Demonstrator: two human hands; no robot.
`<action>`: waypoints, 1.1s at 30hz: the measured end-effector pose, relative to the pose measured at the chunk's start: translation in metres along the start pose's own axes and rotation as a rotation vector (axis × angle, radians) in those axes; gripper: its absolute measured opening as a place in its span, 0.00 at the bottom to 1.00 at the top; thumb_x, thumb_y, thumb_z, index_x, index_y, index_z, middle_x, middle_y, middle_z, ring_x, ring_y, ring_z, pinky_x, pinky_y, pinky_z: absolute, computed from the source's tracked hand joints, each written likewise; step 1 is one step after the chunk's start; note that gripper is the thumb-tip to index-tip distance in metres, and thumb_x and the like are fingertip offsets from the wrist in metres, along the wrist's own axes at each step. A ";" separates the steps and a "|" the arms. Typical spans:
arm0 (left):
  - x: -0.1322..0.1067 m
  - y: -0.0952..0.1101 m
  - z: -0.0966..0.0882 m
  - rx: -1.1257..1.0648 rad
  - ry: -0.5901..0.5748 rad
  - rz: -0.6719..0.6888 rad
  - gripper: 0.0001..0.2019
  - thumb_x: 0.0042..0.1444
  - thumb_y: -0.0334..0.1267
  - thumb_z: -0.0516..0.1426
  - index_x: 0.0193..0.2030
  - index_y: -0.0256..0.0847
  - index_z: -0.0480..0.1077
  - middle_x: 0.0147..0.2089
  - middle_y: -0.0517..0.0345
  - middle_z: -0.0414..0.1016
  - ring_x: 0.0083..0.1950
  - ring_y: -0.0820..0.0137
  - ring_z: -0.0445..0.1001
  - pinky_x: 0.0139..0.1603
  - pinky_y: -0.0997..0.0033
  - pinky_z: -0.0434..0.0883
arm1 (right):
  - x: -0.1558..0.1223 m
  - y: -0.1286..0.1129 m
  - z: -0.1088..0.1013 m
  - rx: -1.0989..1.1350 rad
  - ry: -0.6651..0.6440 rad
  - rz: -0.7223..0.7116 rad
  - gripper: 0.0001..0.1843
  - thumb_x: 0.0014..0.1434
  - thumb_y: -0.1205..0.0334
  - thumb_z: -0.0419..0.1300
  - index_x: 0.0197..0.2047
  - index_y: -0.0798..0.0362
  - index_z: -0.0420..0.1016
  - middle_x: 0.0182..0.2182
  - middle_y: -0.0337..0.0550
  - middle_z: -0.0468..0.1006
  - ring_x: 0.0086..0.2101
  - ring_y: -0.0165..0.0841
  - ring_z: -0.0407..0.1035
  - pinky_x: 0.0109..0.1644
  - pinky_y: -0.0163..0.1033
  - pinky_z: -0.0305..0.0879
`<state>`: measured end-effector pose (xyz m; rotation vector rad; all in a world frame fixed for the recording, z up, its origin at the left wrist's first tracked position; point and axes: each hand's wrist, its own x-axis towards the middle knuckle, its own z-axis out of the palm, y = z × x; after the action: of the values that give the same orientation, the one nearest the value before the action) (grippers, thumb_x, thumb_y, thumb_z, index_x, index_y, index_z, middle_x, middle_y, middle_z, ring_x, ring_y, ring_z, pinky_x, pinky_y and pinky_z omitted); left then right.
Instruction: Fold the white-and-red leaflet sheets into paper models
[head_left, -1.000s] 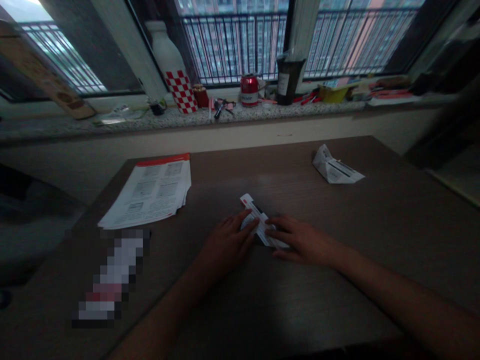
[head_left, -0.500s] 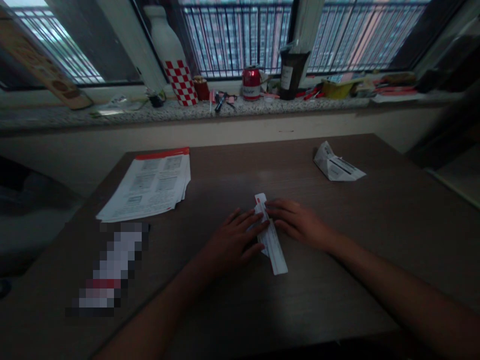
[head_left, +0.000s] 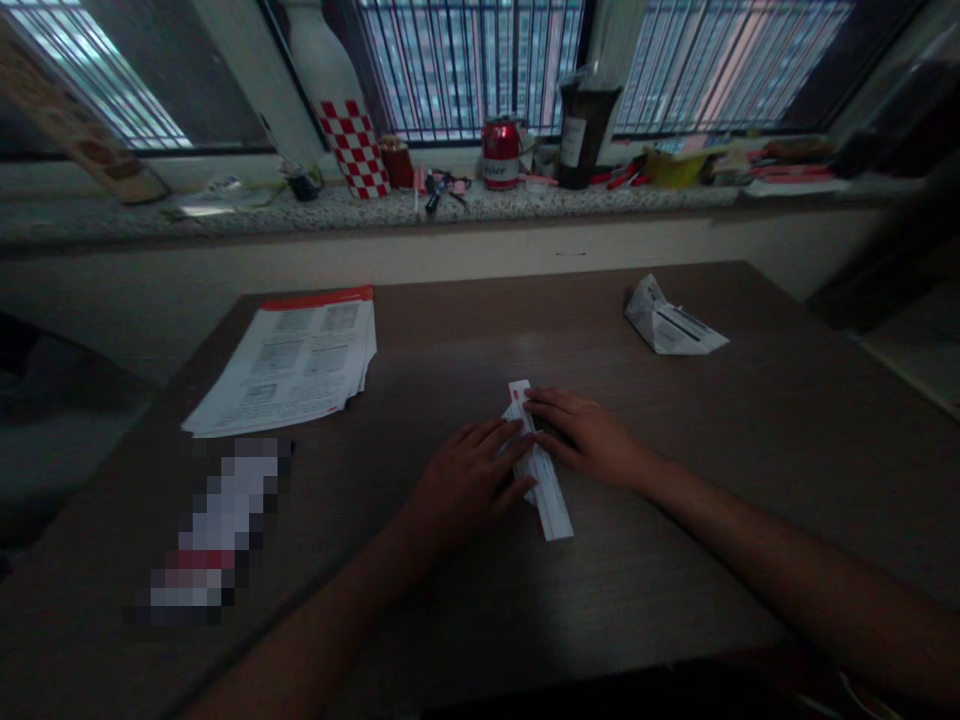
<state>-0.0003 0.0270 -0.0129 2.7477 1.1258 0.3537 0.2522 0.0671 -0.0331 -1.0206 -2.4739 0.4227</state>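
A narrow folded strip of printed white paper [head_left: 551, 505] lies on the brown table, slanting toward me. Some wider paper sticks out from beneath its left side. My left hand [head_left: 474, 475] rests flat on the strip's left side, fingers stretched out and fingertips on its middle. From the right, my right hand [head_left: 589, 435] touches the upper part with extended fingers. Both hands are open and press on the paper without gripping it. Fingers hide part of the strip's middle.
A stack of printed sheets [head_left: 292, 365] lies at the table's back left, with a pixelated object [head_left: 225, 520] nearer me. At the back right stands a folded paper shape [head_left: 675, 325]. The windowsill holds a checkered bottle [head_left: 352, 140], a red can [head_left: 500, 155] and a dark cup [head_left: 583, 135].
My right fingers have shifted slightly left, further onto the upper strip. My left hand stays nearly in place. The whole view has moved a little.
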 end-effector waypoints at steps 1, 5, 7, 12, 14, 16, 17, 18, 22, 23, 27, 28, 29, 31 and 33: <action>0.000 0.001 0.001 -0.003 0.009 -0.007 0.24 0.74 0.49 0.54 0.73 0.48 0.65 0.73 0.48 0.68 0.71 0.54 0.68 0.69 0.47 0.66 | 0.000 -0.001 0.000 0.004 0.004 0.001 0.25 0.74 0.54 0.56 0.71 0.49 0.68 0.70 0.54 0.68 0.68 0.48 0.63 0.71 0.62 0.62; 0.000 0.000 0.002 -0.010 0.034 -0.021 0.23 0.72 0.48 0.56 0.71 0.46 0.67 0.72 0.47 0.69 0.70 0.54 0.69 0.70 0.47 0.66 | 0.006 0.000 -0.004 0.000 -0.007 0.009 0.25 0.74 0.54 0.56 0.70 0.49 0.69 0.69 0.55 0.69 0.67 0.49 0.65 0.69 0.62 0.64; -0.001 -0.001 0.003 -0.007 0.049 -0.027 0.23 0.72 0.49 0.57 0.70 0.44 0.68 0.72 0.46 0.69 0.70 0.54 0.70 0.69 0.47 0.67 | 0.011 0.002 -0.006 -0.014 -0.010 0.007 0.25 0.75 0.54 0.55 0.71 0.48 0.68 0.68 0.53 0.70 0.66 0.48 0.66 0.68 0.61 0.65; 0.000 0.000 0.005 -0.023 0.069 -0.057 0.23 0.71 0.50 0.58 0.67 0.44 0.69 0.70 0.47 0.71 0.70 0.53 0.69 0.69 0.46 0.68 | 0.024 0.009 -0.005 -0.045 -0.039 0.000 0.26 0.75 0.54 0.54 0.73 0.46 0.64 0.71 0.49 0.67 0.68 0.46 0.63 0.70 0.60 0.62; 0.000 0.002 0.006 -0.037 0.071 -0.080 0.23 0.71 0.51 0.58 0.67 0.43 0.69 0.71 0.46 0.70 0.70 0.52 0.69 0.69 0.46 0.68 | 0.026 0.009 -0.003 -0.066 -0.038 0.011 0.26 0.75 0.54 0.55 0.73 0.46 0.65 0.71 0.49 0.67 0.68 0.47 0.63 0.69 0.62 0.61; 0.000 0.003 0.007 -0.039 0.067 -0.097 0.23 0.71 0.51 0.58 0.66 0.42 0.69 0.72 0.45 0.69 0.71 0.51 0.68 0.69 0.45 0.67 | 0.026 0.009 -0.001 -0.070 -0.029 0.018 0.26 0.74 0.54 0.55 0.73 0.45 0.65 0.70 0.49 0.68 0.68 0.47 0.63 0.69 0.62 0.62; 0.000 0.004 0.008 -0.038 0.064 -0.102 0.23 0.70 0.51 0.58 0.66 0.42 0.70 0.72 0.45 0.68 0.71 0.51 0.68 0.69 0.44 0.68 | 0.025 0.008 -0.001 -0.065 -0.025 0.019 0.26 0.74 0.54 0.56 0.73 0.45 0.65 0.70 0.49 0.68 0.68 0.47 0.63 0.69 0.62 0.62; 0.000 0.004 0.008 -0.039 0.064 -0.104 0.23 0.70 0.51 0.58 0.65 0.42 0.70 0.72 0.45 0.69 0.71 0.50 0.68 0.69 0.44 0.68 | 0.025 0.008 0.000 -0.059 -0.023 0.018 0.26 0.74 0.54 0.55 0.73 0.45 0.65 0.70 0.49 0.68 0.68 0.46 0.63 0.69 0.62 0.62; 0.000 0.003 0.010 -0.065 0.074 -0.121 0.26 0.68 0.51 0.60 0.68 0.44 0.67 0.72 0.47 0.69 0.71 0.51 0.68 0.70 0.46 0.67 | 0.023 0.008 0.003 -0.054 -0.018 0.036 0.27 0.75 0.54 0.55 0.73 0.44 0.63 0.71 0.48 0.68 0.68 0.46 0.62 0.69 0.62 0.60; 0.000 0.003 0.011 -0.072 0.075 -0.127 0.27 0.68 0.52 0.60 0.69 0.44 0.65 0.72 0.47 0.69 0.71 0.52 0.68 0.70 0.46 0.67 | 0.022 0.008 0.003 -0.054 -0.014 0.039 0.27 0.75 0.54 0.55 0.73 0.44 0.63 0.70 0.48 0.68 0.68 0.46 0.62 0.69 0.61 0.60; -0.001 0.003 0.012 -0.081 0.063 -0.147 0.30 0.68 0.52 0.60 0.72 0.44 0.63 0.72 0.48 0.68 0.71 0.51 0.67 0.70 0.46 0.66 | 0.021 0.009 0.006 -0.048 0.006 0.038 0.26 0.75 0.54 0.55 0.73 0.44 0.64 0.70 0.48 0.68 0.69 0.45 0.62 0.69 0.61 0.60; -0.001 0.004 0.012 -0.083 0.059 -0.154 0.30 0.68 0.52 0.59 0.72 0.44 0.63 0.73 0.48 0.67 0.71 0.51 0.66 0.71 0.46 0.66 | 0.021 0.009 0.006 -0.047 0.006 0.040 0.26 0.74 0.54 0.55 0.73 0.44 0.64 0.70 0.48 0.68 0.69 0.45 0.62 0.69 0.61 0.60; -0.001 0.004 0.011 -0.088 0.053 -0.165 0.30 0.69 0.52 0.59 0.73 0.45 0.62 0.73 0.49 0.66 0.72 0.51 0.66 0.71 0.46 0.66 | 0.021 0.009 0.006 -0.046 0.004 0.044 0.26 0.74 0.54 0.55 0.73 0.44 0.64 0.71 0.48 0.68 0.69 0.45 0.61 0.70 0.61 0.60; -0.001 0.005 0.011 -0.094 0.039 -0.191 0.31 0.68 0.52 0.59 0.73 0.46 0.62 0.74 0.50 0.65 0.73 0.52 0.65 0.72 0.47 0.64 | 0.020 0.009 0.006 -0.047 -0.001 0.052 0.27 0.74 0.54 0.55 0.73 0.44 0.64 0.71 0.48 0.68 0.69 0.45 0.61 0.70 0.60 0.59; 0.000 0.006 0.010 -0.099 0.019 -0.213 0.31 0.68 0.52 0.60 0.74 0.47 0.61 0.75 0.51 0.64 0.74 0.53 0.63 0.73 0.47 0.63 | 0.020 0.008 0.006 -0.048 -0.003 0.054 0.27 0.75 0.53 0.55 0.74 0.44 0.64 0.71 0.47 0.67 0.70 0.45 0.61 0.70 0.60 0.59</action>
<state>0.0064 0.0218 -0.0209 2.5147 1.3518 0.3960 0.2413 0.0865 -0.0369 -1.1093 -2.4743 0.3838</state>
